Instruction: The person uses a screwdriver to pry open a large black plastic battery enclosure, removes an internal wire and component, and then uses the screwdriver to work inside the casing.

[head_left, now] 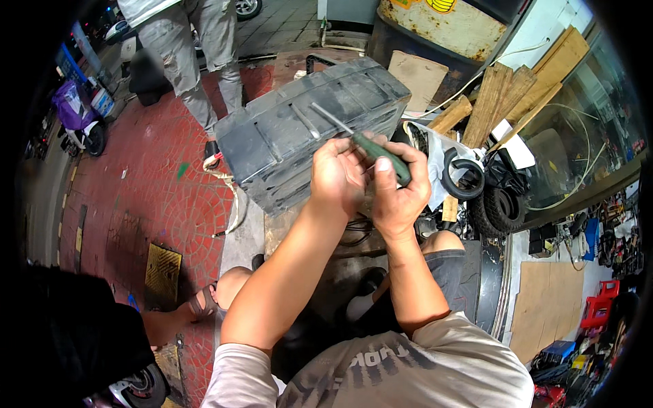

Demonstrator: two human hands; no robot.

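Note:
A screwdriver (369, 145) with a dark green handle and a thin metal shaft lies across my right hand (403, 187). My right fingers and thumb are closed round its handle, and the shaft points up and to the left. Close against it, my left hand (335, 175) is cupped palm up with loosely curled fingers, some of them hidden by the handle and the right hand. I cannot make out anything in its palm. Just beyond both hands stands a large, dusty dark grey ribbed plastic case (269, 139); the screwdriver's tip shows over its top, apart or touching I cannot tell.
A person in torn grey trousers (170, 58) stands beyond the case. On the right are wooden planks (495, 102), black tyres (500, 211) and a plastic bag (435, 156). A cable with a red end (235, 204) lies left of the case. Another person's sandalled foot (202, 302) is nearby.

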